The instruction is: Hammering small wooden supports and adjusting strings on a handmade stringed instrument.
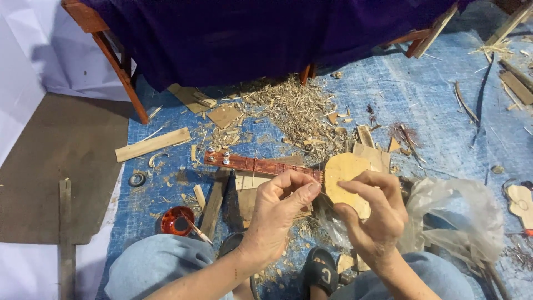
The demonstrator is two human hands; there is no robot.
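We sit with our two knees in blue jeans at the near edge, one dark sandal (320,271) between them. Just above, our left hand (279,215) pinches with thumb and forefinger where the neck meets the body of one small wooden guitar (344,176); what it pinches is too fine to tell. Our right hand (376,215) curls its fingers around the guitar's pale body and holds it up. The reddish-brown neck runs left from the body, and four silver tuning pegs (218,156) show at its far end. Left of the guitar and nearer us sits one small red bowl (176,220) with one brush (197,230) leaning in it. Right of the guitar lies one crumpled clear plastic bag (455,211). Beyond the guitar spreads one heap of wood shavings (291,105) on the blue tarp (444,100), then a purple cloth (250,39) draped over a wooden frame.
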